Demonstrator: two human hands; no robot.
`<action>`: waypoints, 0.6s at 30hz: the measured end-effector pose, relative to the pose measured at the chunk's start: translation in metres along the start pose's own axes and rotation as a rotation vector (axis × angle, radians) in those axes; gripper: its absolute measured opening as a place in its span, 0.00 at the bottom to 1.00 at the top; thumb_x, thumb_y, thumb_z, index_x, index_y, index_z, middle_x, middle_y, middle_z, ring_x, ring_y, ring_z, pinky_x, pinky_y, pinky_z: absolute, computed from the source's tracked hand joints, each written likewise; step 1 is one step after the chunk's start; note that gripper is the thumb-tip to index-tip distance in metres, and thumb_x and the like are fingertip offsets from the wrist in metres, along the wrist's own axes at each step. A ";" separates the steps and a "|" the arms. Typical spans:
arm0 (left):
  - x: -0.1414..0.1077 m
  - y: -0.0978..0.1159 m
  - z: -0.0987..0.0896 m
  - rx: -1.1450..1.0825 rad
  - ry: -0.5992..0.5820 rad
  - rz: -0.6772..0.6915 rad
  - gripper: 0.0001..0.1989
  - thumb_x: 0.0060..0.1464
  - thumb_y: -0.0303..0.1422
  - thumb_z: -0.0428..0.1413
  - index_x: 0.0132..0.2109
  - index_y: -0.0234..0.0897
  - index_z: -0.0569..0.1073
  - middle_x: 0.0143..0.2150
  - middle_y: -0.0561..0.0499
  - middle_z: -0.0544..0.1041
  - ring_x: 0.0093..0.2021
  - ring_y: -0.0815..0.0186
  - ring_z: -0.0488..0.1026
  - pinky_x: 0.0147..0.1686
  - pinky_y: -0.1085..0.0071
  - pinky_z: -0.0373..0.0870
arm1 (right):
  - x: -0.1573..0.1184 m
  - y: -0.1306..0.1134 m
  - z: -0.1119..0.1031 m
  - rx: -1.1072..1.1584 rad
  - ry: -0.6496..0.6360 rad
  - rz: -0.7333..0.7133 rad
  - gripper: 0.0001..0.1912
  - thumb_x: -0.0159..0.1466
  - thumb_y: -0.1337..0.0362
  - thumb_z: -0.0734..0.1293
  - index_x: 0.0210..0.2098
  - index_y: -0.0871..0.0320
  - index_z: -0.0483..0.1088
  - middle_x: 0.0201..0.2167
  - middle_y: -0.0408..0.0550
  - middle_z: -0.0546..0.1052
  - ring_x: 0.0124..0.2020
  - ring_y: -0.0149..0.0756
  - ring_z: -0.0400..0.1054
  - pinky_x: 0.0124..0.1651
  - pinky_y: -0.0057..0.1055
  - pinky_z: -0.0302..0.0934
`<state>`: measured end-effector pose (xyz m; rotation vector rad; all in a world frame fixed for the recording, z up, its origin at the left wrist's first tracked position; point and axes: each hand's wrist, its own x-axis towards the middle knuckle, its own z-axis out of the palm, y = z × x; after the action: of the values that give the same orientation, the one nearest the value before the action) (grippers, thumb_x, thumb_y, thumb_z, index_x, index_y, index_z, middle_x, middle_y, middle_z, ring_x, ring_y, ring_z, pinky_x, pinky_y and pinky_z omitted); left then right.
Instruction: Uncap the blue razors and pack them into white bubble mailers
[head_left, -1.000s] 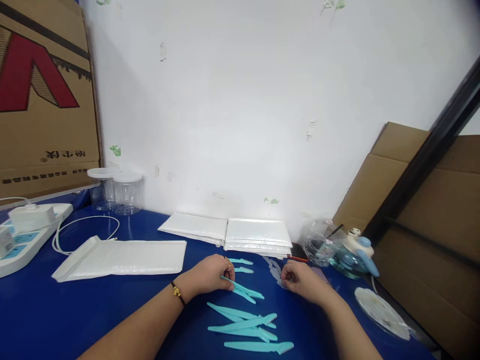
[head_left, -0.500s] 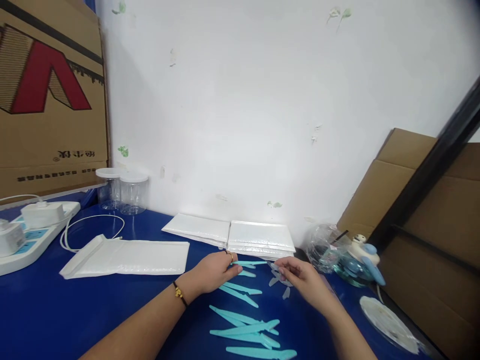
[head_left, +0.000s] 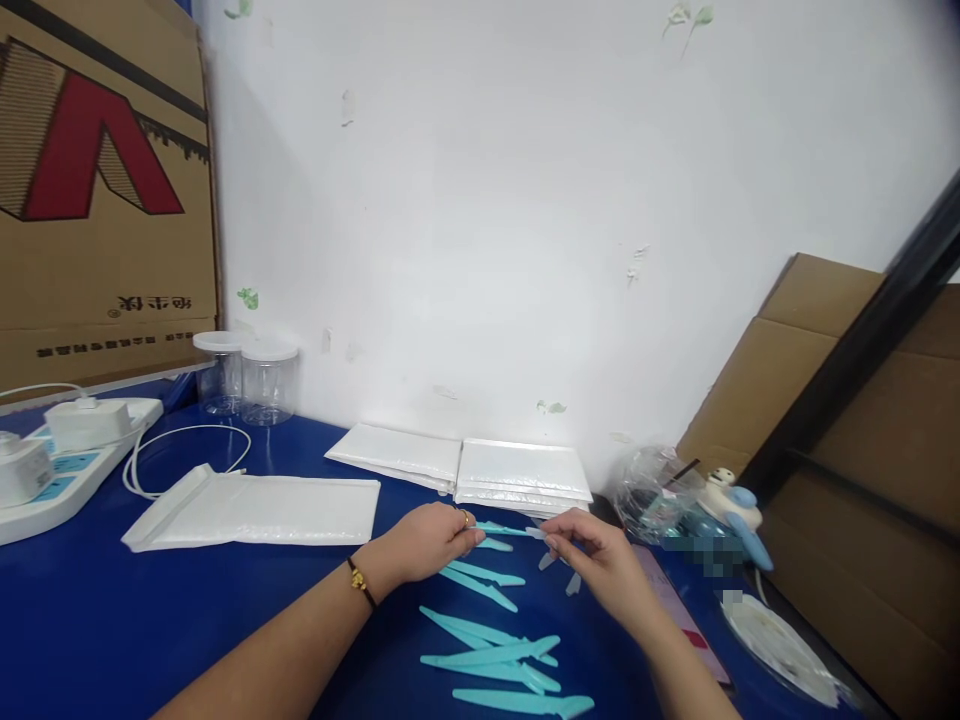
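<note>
My left hand (head_left: 435, 541) is closed on a turquoise eyebrow razor (head_left: 504, 530), which points right toward my other hand. In a pinch, my right hand (head_left: 598, 556) has a small translucent blade cap (head_left: 535, 533) at the razor's tip; how far it sits over the blade is too small to tell. Below my left hand, several more turquoise razors (head_left: 487, 657) lie on the blue table (head_left: 300, 610), some crossing one another. Loose translucent caps (head_left: 574, 584) lie beside my right fingers, partly hidden by them.
Stacked white padded envelopes (head_left: 525, 470) lie by the wall, another envelope (head_left: 255, 512) at left. Lidded clear jars (head_left: 270, 385) and a power strip (head_left: 112, 460) stand farther left. At right are a blue figurine (head_left: 731, 510), a plastic-wrapped cup (head_left: 652, 495), a pink-screened device (head_left: 686, 615) and cardboard (head_left: 780, 350).
My right hand has brought the translucent cap left to the tip of the razor in my left hand. The left hand has barely moved. The view has shifted slightly.
</note>
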<state>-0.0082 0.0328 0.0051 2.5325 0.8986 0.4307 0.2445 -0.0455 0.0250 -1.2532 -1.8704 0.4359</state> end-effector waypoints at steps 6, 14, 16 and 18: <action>0.001 0.006 0.004 0.015 -0.009 0.047 0.22 0.62 0.44 0.39 0.32 0.38 0.70 0.29 0.52 0.73 0.31 0.67 0.69 0.32 0.74 0.59 | 0.001 -0.007 0.018 -0.059 -0.003 -0.054 0.10 0.62 0.59 0.63 0.35 0.55 0.75 0.26 0.46 0.74 0.29 0.34 0.69 0.33 0.29 0.64; 0.001 -0.016 0.005 0.194 0.147 -0.080 0.12 0.59 0.38 0.47 0.44 0.38 0.70 0.43 0.47 0.71 0.46 0.60 0.67 0.43 0.67 0.60 | 0.000 0.027 -0.025 -0.296 -0.163 0.080 0.08 0.59 0.64 0.63 0.31 0.55 0.75 0.31 0.46 0.77 0.32 0.36 0.69 0.36 0.29 0.62; 0.001 -0.018 0.005 0.195 0.187 -0.057 0.14 0.55 0.38 0.53 0.48 0.41 0.69 0.47 0.48 0.70 0.51 0.58 0.63 0.48 0.65 0.57 | -0.005 0.041 -0.038 -0.353 -0.267 0.165 0.07 0.55 0.69 0.65 0.29 0.55 0.75 0.28 0.44 0.76 0.29 0.34 0.68 0.33 0.26 0.61; 0.000 -0.014 0.006 0.152 0.177 -0.017 0.17 0.50 0.39 0.58 0.48 0.44 0.69 0.47 0.50 0.70 0.52 0.58 0.62 0.49 0.65 0.55 | -0.008 0.052 -0.042 -0.370 -0.323 0.226 0.09 0.51 0.72 0.65 0.29 0.55 0.75 0.26 0.42 0.75 0.27 0.32 0.67 0.31 0.24 0.59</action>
<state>-0.0134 0.0412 -0.0067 2.6530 1.0534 0.6100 0.3100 -0.0360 0.0116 -1.7370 -2.1567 0.4452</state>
